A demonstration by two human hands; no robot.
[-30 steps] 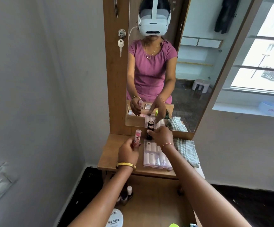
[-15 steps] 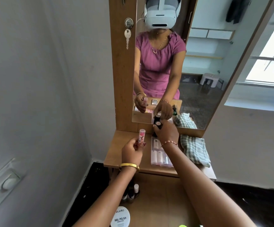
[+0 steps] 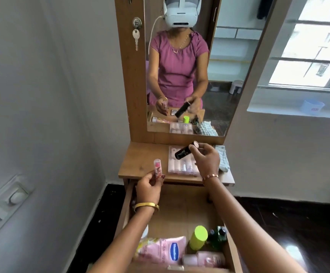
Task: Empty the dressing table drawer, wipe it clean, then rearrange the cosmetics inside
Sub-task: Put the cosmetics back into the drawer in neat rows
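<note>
Slim black cosmetic tube [image 3: 183, 152] now lifted off the wooden table [image 3: 140, 160] — pinched, tilted, by the right hand [image 3: 206, 158], small pink lip-balm stick [image 3: 158, 168] still held upright by the left hand [image 3: 150, 186], open wooden drawer [image 3: 176, 209] below.

A key [image 3: 135, 40] hangs from the lock [image 3: 136, 23] beside the mirror [image 3: 229, 66].
</note>
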